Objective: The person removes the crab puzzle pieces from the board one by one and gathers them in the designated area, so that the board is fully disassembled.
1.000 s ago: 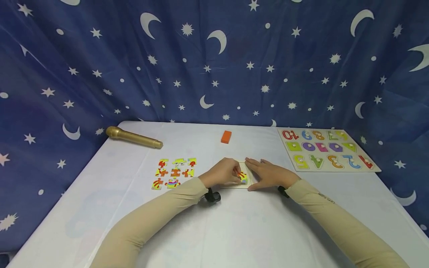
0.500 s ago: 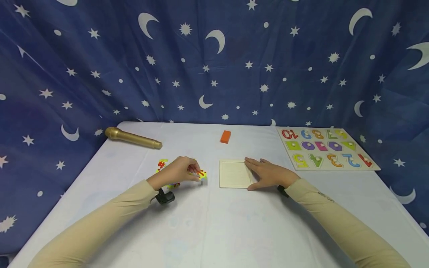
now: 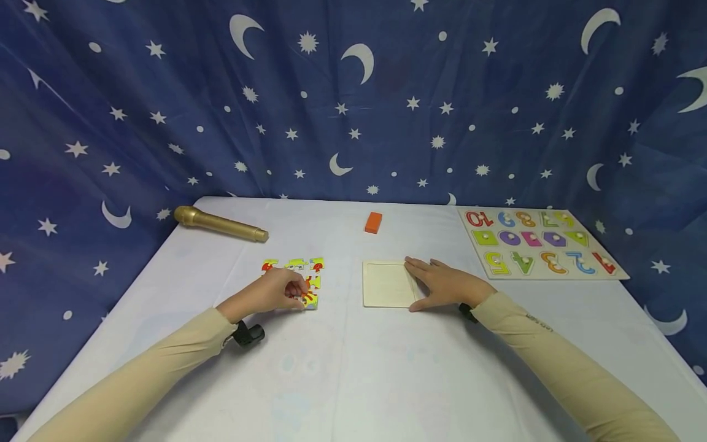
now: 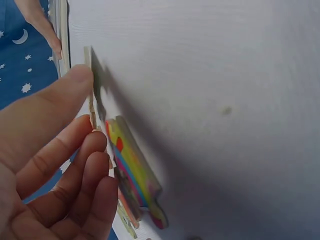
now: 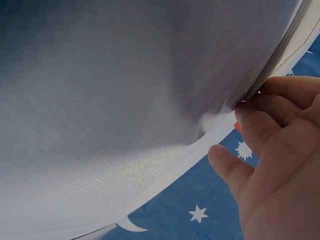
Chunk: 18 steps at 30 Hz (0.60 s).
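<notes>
My left hand (image 3: 272, 291) pinches a yellow and red jigsaw piece (image 3: 310, 301) between thumb and fingers at the lower right of the other puzzle pieces (image 3: 316, 264). Edge-on, the held piece (image 4: 88, 56) appears thin in the left wrist view, and a rainbow-striped piece (image 4: 132, 167) lies below it. Some pieces are hidden behind the hand. To the right lies a square wooden puzzle tray (image 3: 388, 285) with a bare inside. My right hand (image 3: 446, 286) rests on its right edge, fingers extended.
A gold microphone (image 3: 221, 224) lies at the back left, and an orange block (image 3: 373, 223) at the back middle. On the right is a wooden number-and-shape board (image 3: 544, 244). A blue star-patterned curtain (image 3: 397, 67) rises behind the white table (image 3: 353, 374).
My left hand has carried the jigsaw piece leftward from over the tray to the group of pieces, leaving the tray's inside uncovered. The right hand has stayed on the tray's edge.
</notes>
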### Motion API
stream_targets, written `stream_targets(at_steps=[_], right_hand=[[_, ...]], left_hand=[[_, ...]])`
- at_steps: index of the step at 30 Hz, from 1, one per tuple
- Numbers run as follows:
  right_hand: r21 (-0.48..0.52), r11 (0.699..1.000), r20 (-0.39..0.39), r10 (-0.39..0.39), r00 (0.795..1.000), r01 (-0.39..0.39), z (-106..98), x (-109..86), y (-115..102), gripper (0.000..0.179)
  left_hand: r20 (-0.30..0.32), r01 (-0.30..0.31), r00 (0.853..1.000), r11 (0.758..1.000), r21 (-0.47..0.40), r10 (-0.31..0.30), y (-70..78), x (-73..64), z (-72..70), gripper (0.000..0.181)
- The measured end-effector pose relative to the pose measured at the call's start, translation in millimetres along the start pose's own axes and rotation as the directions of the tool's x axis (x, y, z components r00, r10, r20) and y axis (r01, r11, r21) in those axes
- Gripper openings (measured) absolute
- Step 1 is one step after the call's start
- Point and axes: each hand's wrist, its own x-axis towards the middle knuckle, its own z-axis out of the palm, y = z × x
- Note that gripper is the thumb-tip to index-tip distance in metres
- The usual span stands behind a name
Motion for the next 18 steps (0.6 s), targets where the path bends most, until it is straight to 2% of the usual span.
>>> stream_targets(at_steps=[8,13,15,17,18], right_hand=[[-0.005,1.0,0.0,-0.005,1.0,0.005,1.0,0.6,-0.3,0.106],[0.0,1.0,0.005,0.003,1.0,-0.003,2.6,0.7,1.3,0.106],[0.01,1.0,-0.001,-0.001,1.0,0.001,2.0,0.3,3.2,0.107],[0.023,1.0,-0.031,-0.013,0.999,0.013,-1.7,-1.1,6.4,0.103],[0.031,0.999,-0.049,-0.015,0.999,0.016,-5.1,-1.8,8.0,0.101]], left_hand=[[0.006,-0.022,1.0,0.999,0.039,0.022,-2.5,1.2,3.2,0.021],[0.013,-0.006,1.0,0.998,0.063,0.005,1.2,7.4,-6.8,0.02],[-0.029,0.014,1.0,0.995,0.097,-0.011,6.9,15.1,-17.7,0.022],[-0.123,0.031,0.992,0.99,0.14,-0.014,14.3,26.6,-29.9,0.027],[-0.18,0.044,0.984,0.986,0.162,-0.014,18.7,32.9,-35.6,0.029]])
